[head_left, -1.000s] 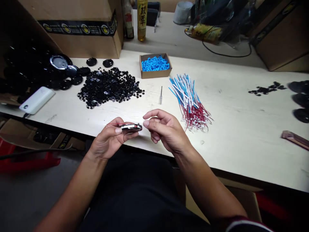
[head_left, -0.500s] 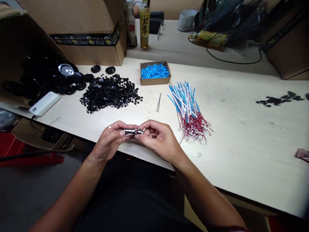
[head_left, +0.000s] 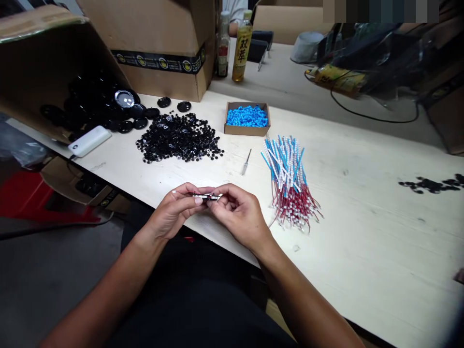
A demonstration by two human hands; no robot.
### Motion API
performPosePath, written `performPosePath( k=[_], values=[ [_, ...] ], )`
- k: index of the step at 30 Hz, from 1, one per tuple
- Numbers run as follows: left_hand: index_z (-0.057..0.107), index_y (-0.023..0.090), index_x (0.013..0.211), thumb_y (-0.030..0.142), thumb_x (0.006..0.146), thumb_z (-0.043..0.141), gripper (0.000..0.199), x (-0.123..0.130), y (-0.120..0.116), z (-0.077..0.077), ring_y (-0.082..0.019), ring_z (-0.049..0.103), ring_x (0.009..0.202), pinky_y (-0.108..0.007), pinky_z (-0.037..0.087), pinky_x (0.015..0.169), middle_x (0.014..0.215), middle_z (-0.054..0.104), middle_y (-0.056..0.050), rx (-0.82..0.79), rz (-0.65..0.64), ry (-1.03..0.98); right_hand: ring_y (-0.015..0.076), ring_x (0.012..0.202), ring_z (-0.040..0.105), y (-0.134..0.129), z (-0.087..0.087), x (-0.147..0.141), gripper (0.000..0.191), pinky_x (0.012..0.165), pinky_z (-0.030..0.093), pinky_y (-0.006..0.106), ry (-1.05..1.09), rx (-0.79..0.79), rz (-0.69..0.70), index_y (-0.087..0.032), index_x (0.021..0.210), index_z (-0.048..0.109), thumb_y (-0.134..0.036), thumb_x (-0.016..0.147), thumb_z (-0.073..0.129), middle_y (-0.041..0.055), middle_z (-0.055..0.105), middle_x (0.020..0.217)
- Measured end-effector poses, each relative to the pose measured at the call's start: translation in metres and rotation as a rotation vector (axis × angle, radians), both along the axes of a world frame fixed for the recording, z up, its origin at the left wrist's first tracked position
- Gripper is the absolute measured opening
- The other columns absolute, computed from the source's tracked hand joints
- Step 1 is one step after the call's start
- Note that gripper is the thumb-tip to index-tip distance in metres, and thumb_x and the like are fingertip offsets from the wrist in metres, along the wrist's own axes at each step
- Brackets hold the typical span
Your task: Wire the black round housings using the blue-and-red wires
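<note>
A person's left hand (head_left: 172,212) and right hand (head_left: 243,215) pinch a thin dark part (head_left: 206,196) | small cardboard box (head_left: 246,130) holds blue pieces (head_left: 247,116) | black discs (head_left: 94,99) heap inside open carton (head_left: 36,67)

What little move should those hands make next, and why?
Perhaps a gentle squeeze by the right hand on the thin part: the left hand holds it edge-on, the right fingers are at its other end, and the small screwdriver lies on the table.

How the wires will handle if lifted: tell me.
The wires would probably flop at their red ends, which are thin and curved. Their blue and white ends may be stiffer, lying nearly straight. They could snag or scatter, since many cross and no tie shows.
</note>
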State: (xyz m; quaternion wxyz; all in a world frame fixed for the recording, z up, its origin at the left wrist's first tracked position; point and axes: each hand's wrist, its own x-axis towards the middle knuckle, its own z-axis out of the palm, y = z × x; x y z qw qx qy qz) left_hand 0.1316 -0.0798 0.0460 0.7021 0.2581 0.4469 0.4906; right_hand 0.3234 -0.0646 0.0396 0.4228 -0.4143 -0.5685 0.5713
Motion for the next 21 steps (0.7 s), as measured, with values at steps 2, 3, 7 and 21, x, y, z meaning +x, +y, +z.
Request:
performPosePath(
  k=[2,3,7,21],
  values=[
    [0.072,0.018,0.087,0.016,0.075,0.092,0.023,0.001,-0.001,0.001,-0.018,0.078,0.099,-0.028,0.060,0.092,0.112,0.083,-0.007,0.001,0.015,0.003,0.0094,0.058,0.044,-0.002,0.001,-0.001,0.022,0.054,0.036,0.023,0.034,-0.028,-0.008,-0.019,0.110,0.079,-0.022,0.088,0.077,-0.0048,0.056,0.068],
    [0.072,0.018,0.087,0.017,0.075,0.092,0.024,0.001,-0.001,0.002,-0.017,0.078,0.096,-0.028,0.060,0.091,0.113,0.083,-0.007,0.006,0.022,0.013,0.0095,0.059,0.045,-0.004,0.002,-0.003,0.026,0.055,0.036,0.023,0.058,-0.050,-0.009,-0.019,0.113,0.079,-0.023,0.087,0.078,-0.0045,0.057,0.069],
    [0.071,0.018,0.087,0.018,0.075,0.093,0.025,0.002,-0.002,0.005,-0.017,0.078,0.090,-0.028,0.059,0.087,0.107,0.083,-0.005,0.041,0.025,0.070,0.0102,0.061,0.047,-0.010,0.008,-0.009,0.034,0.055,0.037,0.024,0.158,-0.146,-0.020,-0.019,0.118,0.077,-0.027,0.086,0.080,-0.0031,0.060,0.074],
    [0.070,0.019,0.080,0.022,0.073,0.095,0.026,-0.003,-0.008,0.006,-0.032,0.072,0.123,-0.055,0.046,0.119,0.122,0.081,-0.012,0.192,-0.008,0.187,0.0087,0.051,0.050,-0.026,0.007,-0.032,0.031,0.048,0.043,0.022,0.332,-0.337,-0.155,-0.019,0.099,0.070,-0.037,0.079,0.086,-0.0048,0.064,0.071]
  ],
)
